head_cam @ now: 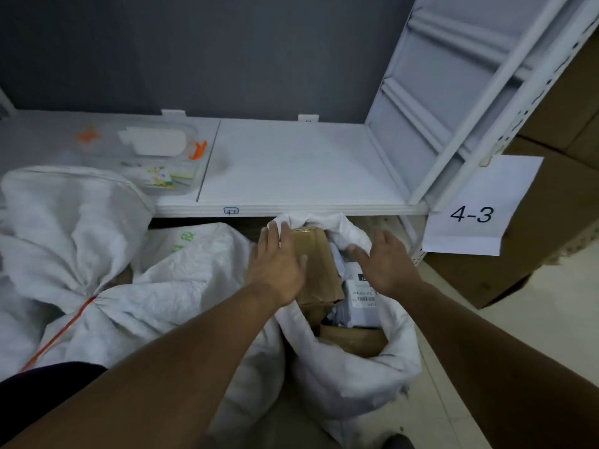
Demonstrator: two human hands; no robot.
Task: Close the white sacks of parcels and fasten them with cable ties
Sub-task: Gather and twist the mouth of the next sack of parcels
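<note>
Dark grey wall (194,50) stood behind a low white shelf (291,163), and on the pale floor before it sat the open white sack (340,384), its mouth wide. The left hand (278,264) had its fingers (275,233) straight and close together, lying flat on a brown taped parcel (319,254) that stuck up from the sack. The right hand (385,264) had loosely spread fingers (382,236) over the sack's far right rim; whether they touched the fabric could not be told. Neither hand held anything. Below the right palm lay a grey parcel (359,296) with a barcode label. To the left lay a tied sack (64,228), its neck bound with an orange cable tie (64,327). A clear plastic box (162,150) sat on the shelf, and a paper sign (473,205) reading 4-3 hung from the shelf's right post.
</note>
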